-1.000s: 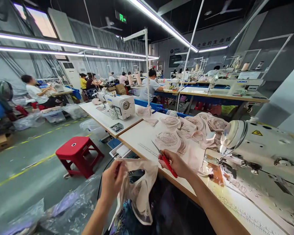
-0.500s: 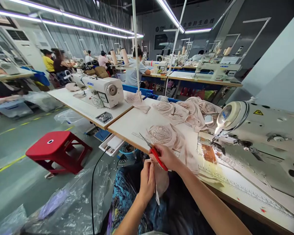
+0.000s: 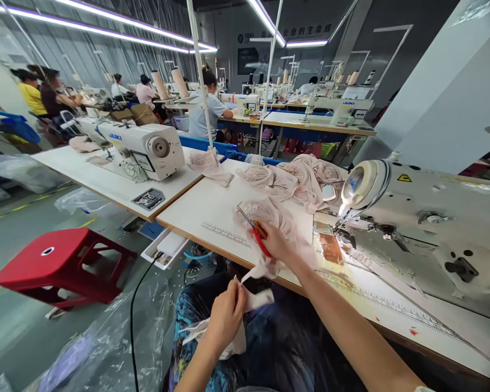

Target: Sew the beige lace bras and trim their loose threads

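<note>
My right hand (image 3: pixel 274 240) is closed round a pair of red-handled scissors (image 3: pixel 260 239). The blades point up and away to the left, over a pale pink lacy fabric piece (image 3: pixel 265 209) on the table, which looks smeared by motion. Down over my lap, my left hand (image 3: pixel 228 309) pinches a pale pink fabric piece (image 3: pixel 258 299) between thumb and fingers. Loose ends of it hang on both sides of that hand, and a narrow strip stretches up toward the cloth at the table edge. Whether the scissors touch the lacy piece I cannot tell.
A sewing machine (image 3: pixel 428 228) stands close on the right with its lamp lit. More pink garments (image 3: pixel 298 177) lie piled at the back of the table (image 3: pixel 196 201). Another machine (image 3: pixel 134 147) is at the left, a red stool (image 3: pixel 61 261) below. Several people work beyond.
My right hand has lifted the scissors away from my left hand, over the table. My left hand has dropped lower with the fabric, now more spread out. The view has shifted right.
</note>
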The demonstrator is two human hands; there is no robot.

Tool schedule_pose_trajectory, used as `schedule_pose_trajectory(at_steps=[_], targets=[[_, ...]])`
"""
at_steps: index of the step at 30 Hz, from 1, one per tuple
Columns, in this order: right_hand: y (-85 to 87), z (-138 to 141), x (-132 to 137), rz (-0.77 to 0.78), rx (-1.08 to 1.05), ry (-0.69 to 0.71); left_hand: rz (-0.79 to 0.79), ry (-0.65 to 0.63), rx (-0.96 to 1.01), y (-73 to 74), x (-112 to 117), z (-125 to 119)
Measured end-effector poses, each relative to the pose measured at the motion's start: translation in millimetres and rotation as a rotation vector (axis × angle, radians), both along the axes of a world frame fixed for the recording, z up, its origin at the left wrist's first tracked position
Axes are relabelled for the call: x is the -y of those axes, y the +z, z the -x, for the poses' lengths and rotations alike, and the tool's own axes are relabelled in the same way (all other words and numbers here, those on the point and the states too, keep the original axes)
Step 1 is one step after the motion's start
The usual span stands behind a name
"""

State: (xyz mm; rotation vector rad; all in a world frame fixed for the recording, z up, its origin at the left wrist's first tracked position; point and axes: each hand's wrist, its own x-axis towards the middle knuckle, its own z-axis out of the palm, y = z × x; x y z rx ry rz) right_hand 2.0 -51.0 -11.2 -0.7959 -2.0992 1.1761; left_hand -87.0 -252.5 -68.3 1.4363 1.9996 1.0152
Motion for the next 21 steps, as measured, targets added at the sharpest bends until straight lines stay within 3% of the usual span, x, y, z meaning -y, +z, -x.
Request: schedule_pose_trajectory(at_steps=[3,5,8,10,12,15,21], targets=[[5.8,5,-26,-0.04,-0.011,-0.117,0.088,-0.095,-0.03,3.0,-2,-5],[14.0,2,-25,-0.061,-0.038,-0.167,0.123,-0.125,-0.021,6.9,-3,-6],[26.8,-22,10,-0.08,-0.079,-0.182,0.143,-0.141,0.028,13.8,-4,-3],[29.3,-50,49,0.012,-0.067,-0.031,0.145,-0.139,0.061,18.1,-3,1],[24.2,-80,86,0.201,0.089,0.183,0.149,-0.126,0.083,21.3,-2,3],[5.1,-111,121,0.276,0.291,0.255,0.162,-0.117,0.088,23.8,-1,3],[-26.2,-106,116,0.178,0.663,0.218,0.203,-0.15,0.064,24.7,0,-4]])
